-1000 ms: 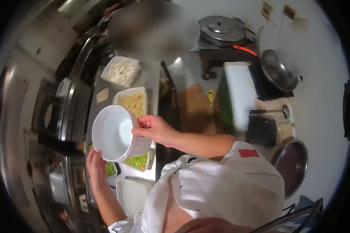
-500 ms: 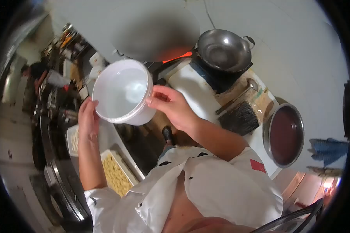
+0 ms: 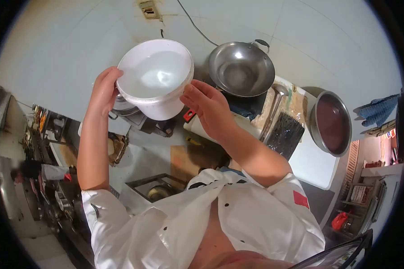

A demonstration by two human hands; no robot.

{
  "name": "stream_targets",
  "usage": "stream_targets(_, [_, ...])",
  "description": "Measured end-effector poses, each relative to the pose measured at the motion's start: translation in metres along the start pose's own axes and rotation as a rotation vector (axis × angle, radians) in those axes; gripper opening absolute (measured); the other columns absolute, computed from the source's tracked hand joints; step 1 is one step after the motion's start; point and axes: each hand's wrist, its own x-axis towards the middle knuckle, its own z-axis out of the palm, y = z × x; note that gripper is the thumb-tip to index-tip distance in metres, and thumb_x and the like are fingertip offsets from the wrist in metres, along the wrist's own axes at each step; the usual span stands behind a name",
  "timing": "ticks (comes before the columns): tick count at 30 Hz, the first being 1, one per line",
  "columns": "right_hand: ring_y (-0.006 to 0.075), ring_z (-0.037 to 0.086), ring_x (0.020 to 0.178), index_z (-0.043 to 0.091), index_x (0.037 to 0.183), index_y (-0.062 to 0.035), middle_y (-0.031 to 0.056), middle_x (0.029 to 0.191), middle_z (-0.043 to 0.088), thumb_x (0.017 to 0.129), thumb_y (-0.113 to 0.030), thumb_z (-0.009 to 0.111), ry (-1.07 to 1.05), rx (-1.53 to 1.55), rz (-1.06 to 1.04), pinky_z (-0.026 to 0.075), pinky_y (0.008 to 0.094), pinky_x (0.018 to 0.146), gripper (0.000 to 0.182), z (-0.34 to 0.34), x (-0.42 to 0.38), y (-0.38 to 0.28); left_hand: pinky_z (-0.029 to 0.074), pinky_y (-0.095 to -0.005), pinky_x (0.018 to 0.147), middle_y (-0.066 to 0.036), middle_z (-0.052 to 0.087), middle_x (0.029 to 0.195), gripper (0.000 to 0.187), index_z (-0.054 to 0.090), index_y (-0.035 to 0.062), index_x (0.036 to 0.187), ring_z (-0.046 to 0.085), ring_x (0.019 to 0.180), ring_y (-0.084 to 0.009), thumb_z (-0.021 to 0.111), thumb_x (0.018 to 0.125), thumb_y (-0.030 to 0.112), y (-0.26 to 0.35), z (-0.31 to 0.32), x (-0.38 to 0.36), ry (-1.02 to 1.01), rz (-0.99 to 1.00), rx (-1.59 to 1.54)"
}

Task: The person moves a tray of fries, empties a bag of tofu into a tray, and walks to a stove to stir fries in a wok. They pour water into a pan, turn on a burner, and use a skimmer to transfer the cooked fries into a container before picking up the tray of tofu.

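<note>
Left of the wok (image 3: 241, 69), the left hand (image 3: 106, 85) clasps the white bucket (image 3: 164, 107) at its far rim; right hand (image 3: 205, 101) loosely spread at its wok-side wall, contact unclear.

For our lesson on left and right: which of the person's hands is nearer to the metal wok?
Right. The right hand is just below and left of the metal wok in the picture; the left hand is farther left, across the white bucket.
</note>
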Motion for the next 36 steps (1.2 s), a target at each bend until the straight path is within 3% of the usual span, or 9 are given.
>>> stream_targets(11, [0.0148, 0.060, 0.108, 0.057, 0.123, -0.0001, 0.0060, 0.118, 0.062, 0.096, -0.016, 0.063, 0.189, 0.285, -0.096, 0.048, 0.0304, 0.100, 0.031, -0.044, 0.069, 0.029, 0.046, -0.0280, 0.070, -0.003, 0.061, 0.087, 0.018, 0.064, 0.0041, 0.096, 0.057, 0.080, -0.0136, 0.059, 0.086, 0.019, -0.051, 0.057, 0.150, -0.251, -0.112, 0.037])
stream_targets(17, [0.0168, 0.057, 0.111, 0.057, 0.125, -0.0019, 0.0054, 0.119, 0.061, 0.100, -0.022, 0.058, 0.267, 0.334, -0.166, 0.046, 0.0340, 0.103, 0.032, -0.065, 0.100, 0.057, 0.042, -0.0271, 0.059, 0.000, 0.060, 0.079, 0.017, 0.064, 0.0054, 0.091, 0.054, 0.069, -0.0113, 0.062, 0.085, 0.021, -0.066, 0.088, 0.218, -0.412, -0.085, 0.115])
stream_targets(20, [0.0148, 0.057, 0.103, 0.058, 0.118, -0.0035, 0.0026, 0.109, 0.059, 0.098, -0.026, 0.062, 0.391, 0.407, -0.148, 0.045, 0.0320, 0.101, 0.030, -0.055, 0.112, 0.058, 0.037, -0.0263, 0.053, 0.002, 0.056, 0.071, 0.017, 0.063, 0.0059, 0.087, 0.049, 0.061, -0.0094, 0.064, 0.083, 0.022, -0.060, 0.101, 0.241, -0.473, -0.074, 0.197])
stream_targets(30, [0.0147, 0.057, 0.102, 0.059, 0.118, -0.0038, 0.0039, 0.111, 0.061, 0.098, -0.025, 0.063, 0.605, 0.516, -0.222, 0.049, 0.0331, 0.099, 0.029, -0.061, 0.150, 0.074, 0.032, -0.0280, 0.048, 0.002, 0.048, 0.063, 0.021, 0.059, 0.0042, 0.077, 0.040, 0.052, -0.0098, 0.066, 0.085, 0.023, -0.060, 0.135, 0.288, -0.637, -0.039, 0.292])
stream_targets(36, [0.0152, 0.057, 0.099, 0.059, 0.119, -0.0015, 0.0050, 0.111, 0.062, 0.098, -0.024, 0.063, 0.545, 0.562, -0.266, 0.049, 0.0333, 0.098, 0.030, -0.071, 0.154, 0.078, 0.030, -0.0271, 0.046, 0.002, 0.050, 0.063, 0.022, 0.061, 0.0052, 0.078, 0.041, 0.051, -0.0087, 0.065, 0.085, 0.026, -0.065, 0.145, 0.293, -0.593, -0.040, 0.348])
